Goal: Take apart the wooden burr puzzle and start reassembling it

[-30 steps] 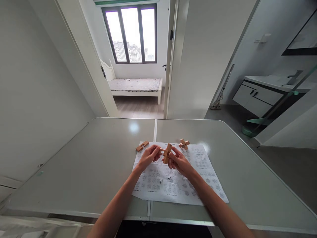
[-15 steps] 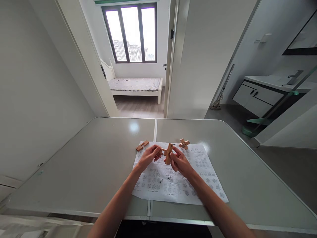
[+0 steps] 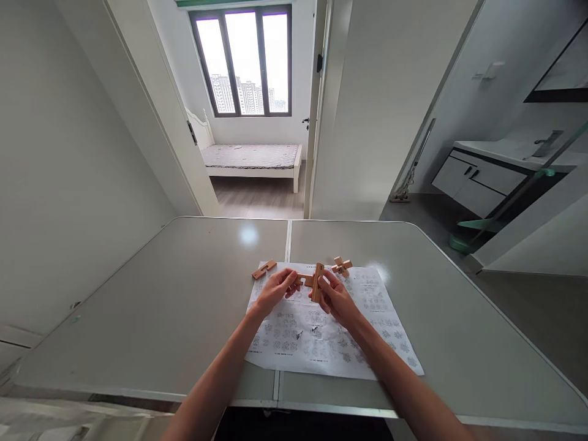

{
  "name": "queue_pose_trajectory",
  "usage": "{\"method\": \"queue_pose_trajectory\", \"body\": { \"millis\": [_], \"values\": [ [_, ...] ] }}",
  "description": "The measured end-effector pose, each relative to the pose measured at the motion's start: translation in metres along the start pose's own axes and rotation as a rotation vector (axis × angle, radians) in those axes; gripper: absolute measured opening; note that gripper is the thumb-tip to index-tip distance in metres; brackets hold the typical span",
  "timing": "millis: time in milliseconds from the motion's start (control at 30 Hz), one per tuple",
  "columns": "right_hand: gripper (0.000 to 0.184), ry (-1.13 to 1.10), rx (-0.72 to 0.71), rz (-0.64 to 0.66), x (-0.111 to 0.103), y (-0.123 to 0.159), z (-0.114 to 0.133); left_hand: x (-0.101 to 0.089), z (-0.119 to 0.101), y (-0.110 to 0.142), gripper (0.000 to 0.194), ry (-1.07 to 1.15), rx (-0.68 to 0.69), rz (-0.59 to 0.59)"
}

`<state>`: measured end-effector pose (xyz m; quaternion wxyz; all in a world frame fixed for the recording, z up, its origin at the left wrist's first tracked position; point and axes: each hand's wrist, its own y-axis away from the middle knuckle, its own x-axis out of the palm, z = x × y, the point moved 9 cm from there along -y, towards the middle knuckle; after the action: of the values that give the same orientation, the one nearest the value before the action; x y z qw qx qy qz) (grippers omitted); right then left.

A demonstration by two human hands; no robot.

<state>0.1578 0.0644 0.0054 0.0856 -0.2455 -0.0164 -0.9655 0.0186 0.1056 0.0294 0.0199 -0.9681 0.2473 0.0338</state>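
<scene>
My left hand (image 3: 279,290) pinches the left end of a notched wooden puzzle piece (image 3: 307,280) that lies roughly level. My right hand (image 3: 337,296) is closed on a longer wooden puzzle piece (image 3: 316,283), which stands almost upright and crosses the first. Whether the two pieces interlock or only touch, I cannot tell. Both hands are just above a printed instruction sheet (image 3: 316,352). At the sheet's upper left corner lies a loose notched wooden piece (image 3: 264,269). Behind my right hand sits an assembled cross of wooden pieces (image 3: 341,266).
The sheet lies on a grey table (image 3: 206,294) with a seam (image 3: 289,242) down its middle. Two small dark marks or bits (image 3: 299,334) show on the paper, too small to name. Past the table are a doorway, a bed (image 3: 252,157) and a washbasin cabinet (image 3: 482,174).
My right hand has shifted slightly right with the upright piece, so more of the level piece shows between the hands. My left hand has stayed about where it was.
</scene>
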Motion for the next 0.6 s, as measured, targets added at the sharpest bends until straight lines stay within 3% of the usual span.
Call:
{"method": "queue_pose_trajectory", "body": {
  "millis": [400,600],
  "values": [
    [0.048,-0.102,0.040,0.019,-0.0040,-0.0018,-0.0048,-0.0020,-0.0010,-0.0009,0.040,0.012,0.026,-0.025],
    [0.054,-0.031,0.026,-0.025,-0.0048,-0.0043,-0.0078,-0.0064,0.0030,-0.0023,0.046,-0.033,0.019,-0.076]
  ]
}}
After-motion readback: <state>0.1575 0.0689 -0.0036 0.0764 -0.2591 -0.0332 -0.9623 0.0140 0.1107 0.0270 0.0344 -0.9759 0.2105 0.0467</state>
